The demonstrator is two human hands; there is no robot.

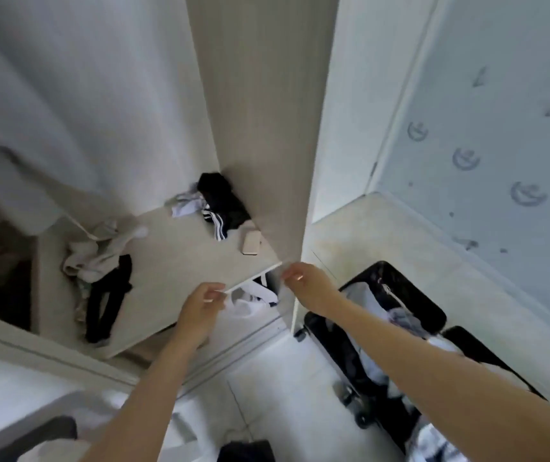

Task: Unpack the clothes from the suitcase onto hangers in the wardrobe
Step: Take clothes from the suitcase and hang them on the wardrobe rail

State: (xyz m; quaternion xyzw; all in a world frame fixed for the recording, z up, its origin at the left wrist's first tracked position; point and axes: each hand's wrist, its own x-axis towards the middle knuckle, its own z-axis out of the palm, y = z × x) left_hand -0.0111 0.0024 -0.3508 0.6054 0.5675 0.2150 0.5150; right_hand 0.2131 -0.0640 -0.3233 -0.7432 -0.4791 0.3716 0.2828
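Item: wardrobe (260, 111), interior seen from above, with the side panel running from centre up to 12 o'clock
- Shelf (173, 261), pale board, centre to 9 o'clock
- Bar (253, 277), thin and white, at centre along the shelf's front edge; cannot tell whether it is a hanger or the edge itself
- Left hand (203, 303), just below centre: thumb and fingers pinch the bar's lower end
- Right hand (303, 280), just right of centre: fingertips pinch the bar's upper end
- Striped garment (220, 208), black, on the shelf at 12 o'clock of the hands and against the panel; white socks (187, 205) touch it
- Small case (252, 242), pale, beside the striped garment
- Pale pile (97, 255) and black garment (107, 301), on the shelf at 9 o'clock, touching
- White clothes (50, 95), hanging at 10 o'clock
- White heap (247, 303), under the bar, below the shelf
- Suitcase (383, 271), black, open on the floor at 4 o'clock, beneath the right forearm; its load (366, 301), grey and white, lies inside
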